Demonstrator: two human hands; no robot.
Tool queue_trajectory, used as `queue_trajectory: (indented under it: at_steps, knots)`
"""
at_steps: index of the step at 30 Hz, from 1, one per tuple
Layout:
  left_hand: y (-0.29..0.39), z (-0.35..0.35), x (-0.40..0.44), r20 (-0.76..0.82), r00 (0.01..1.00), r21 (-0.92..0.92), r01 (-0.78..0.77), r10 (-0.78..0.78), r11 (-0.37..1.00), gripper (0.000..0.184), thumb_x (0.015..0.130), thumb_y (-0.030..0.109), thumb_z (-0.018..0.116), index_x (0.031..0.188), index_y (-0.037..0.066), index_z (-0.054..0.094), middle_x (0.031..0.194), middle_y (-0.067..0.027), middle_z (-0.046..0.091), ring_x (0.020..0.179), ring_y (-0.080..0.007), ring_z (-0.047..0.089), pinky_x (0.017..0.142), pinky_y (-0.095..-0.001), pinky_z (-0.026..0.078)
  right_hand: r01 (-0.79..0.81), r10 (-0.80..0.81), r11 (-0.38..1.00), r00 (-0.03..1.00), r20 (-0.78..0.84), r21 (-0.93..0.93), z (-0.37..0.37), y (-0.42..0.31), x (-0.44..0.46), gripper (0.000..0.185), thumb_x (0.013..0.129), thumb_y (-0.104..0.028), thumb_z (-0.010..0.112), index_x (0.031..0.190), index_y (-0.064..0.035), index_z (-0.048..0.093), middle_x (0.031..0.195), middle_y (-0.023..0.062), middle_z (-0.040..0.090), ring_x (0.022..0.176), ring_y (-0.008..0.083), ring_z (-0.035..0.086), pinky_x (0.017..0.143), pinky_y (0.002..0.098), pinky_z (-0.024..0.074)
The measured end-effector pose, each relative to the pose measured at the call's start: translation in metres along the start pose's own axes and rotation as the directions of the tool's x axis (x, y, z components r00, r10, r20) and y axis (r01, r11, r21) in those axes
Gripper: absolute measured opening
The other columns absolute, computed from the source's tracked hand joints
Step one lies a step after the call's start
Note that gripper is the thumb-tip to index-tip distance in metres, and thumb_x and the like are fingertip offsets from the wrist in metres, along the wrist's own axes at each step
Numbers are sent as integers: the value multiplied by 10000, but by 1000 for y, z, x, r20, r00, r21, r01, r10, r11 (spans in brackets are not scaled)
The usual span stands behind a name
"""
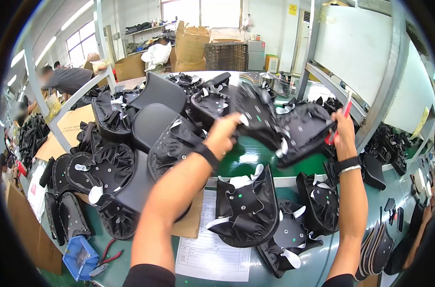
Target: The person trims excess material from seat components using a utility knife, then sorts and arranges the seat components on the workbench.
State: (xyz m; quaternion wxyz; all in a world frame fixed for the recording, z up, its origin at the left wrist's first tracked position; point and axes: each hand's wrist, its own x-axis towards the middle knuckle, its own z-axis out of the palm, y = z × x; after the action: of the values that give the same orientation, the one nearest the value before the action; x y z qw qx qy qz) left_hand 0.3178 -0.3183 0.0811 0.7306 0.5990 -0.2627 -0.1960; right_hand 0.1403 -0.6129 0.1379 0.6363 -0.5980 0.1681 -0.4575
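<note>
My left hand (222, 136) is closed on the edge of a black upholstered pad (258, 112), which is tilted and blurred by motion. My right hand (344, 131) is wrapped round a red-handled tool (346, 109) with a pale tip pointing up; its exact kind is unclear. Against the right hand's fingers lies a second black pad (306, 126), its underside showing; I cannot tell if they grip it. Below, a pad with gathered black cover and white tabs (248, 205) rests on the table, partly over another pad (289, 234).
Many black pads (157, 124) are heaped at the left. A printed sheet (212, 258) lies in front. Red-handled pliers (111, 253) lie beside a blue bin (80, 258). A metal frame post (387, 81) stands at the right. Another person (69, 79) bends at far left.
</note>
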Motion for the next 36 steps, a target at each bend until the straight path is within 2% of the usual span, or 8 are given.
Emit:
queue_trajectory:
  at_steps: [3,8,11,15,18,22,28,36]
  knots:
    - [100,-60,-3,-176,979,-364,33,-104,931,244,833,308,674,1033,171,651,994,-6,661,971,-178,622,854,-441,460,-30,34,974,999,-12,225,65,-37,-8,118,805,-106,588,879,-104,496,743,-9,507,627,127,513,522,310,437]
    - [135,-272,-10,-320,823,415,-324,470,850,279,773,427,740,926,228,617,846,10,599,791,-177,570,634,-388,391,-211,180,876,977,111,434,228,-34,-47,251,851,-211,580,1023,-33,538,890,121,596,777,271,639,695,442,540]
    - [148,-302,-43,-673,737,83,161,-64,983,409,749,414,772,1048,183,615,902,-44,574,700,-191,509,701,-359,452,-451,215,792,836,504,411,329,32,-68,269,845,-102,609,1073,-22,492,924,142,591,770,311,640,556,466,557]
    - [106,-359,-37,-776,578,346,55,253,936,369,804,228,712,1108,36,632,1117,-139,634,1025,-243,614,851,-398,492,289,57,795,840,540,-533,305,35,-80,285,848,-159,623,1111,-97,533,897,118,622,755,333,626,623,453,541]
    - [123,-229,-58,-208,200,968,182,957,172,392,792,208,700,1105,-9,606,1026,-126,628,982,-229,594,868,-330,468,617,-237,442,780,579,-651,198,60,-19,284,771,-140,624,1033,-59,552,885,212,671,869,439,644,767,542,498]
    - [86,-59,-127,102,955,643,-277,278,714,475,795,261,731,1139,-9,545,1062,-119,560,904,-172,565,804,-334,479,240,114,283,953,281,-929,35,118,53,571,769,-218,660,1316,-271,503,1317,195,415,1143,468,526,946,550,464]
    - [30,-40,-213,68,998,769,-54,2,637,476,802,227,739,1169,16,521,1057,-84,569,974,-190,565,853,-321,460,-83,226,336,974,-5,-938,-57,212,87,737,802,-347,679,1454,-311,336,1601,120,55,1443,375,170,1071,675,201]
    - [-8,-25,-271,-338,778,-104,529,-530,842,701,846,244,731,1355,5,312,1089,-111,552,955,-162,574,800,-315,500,-333,129,362,943,-307,-871,-29,177,57,330,874,-218,486,1166,-120,603,1168,191,643,1093,379,605,920,574,365]
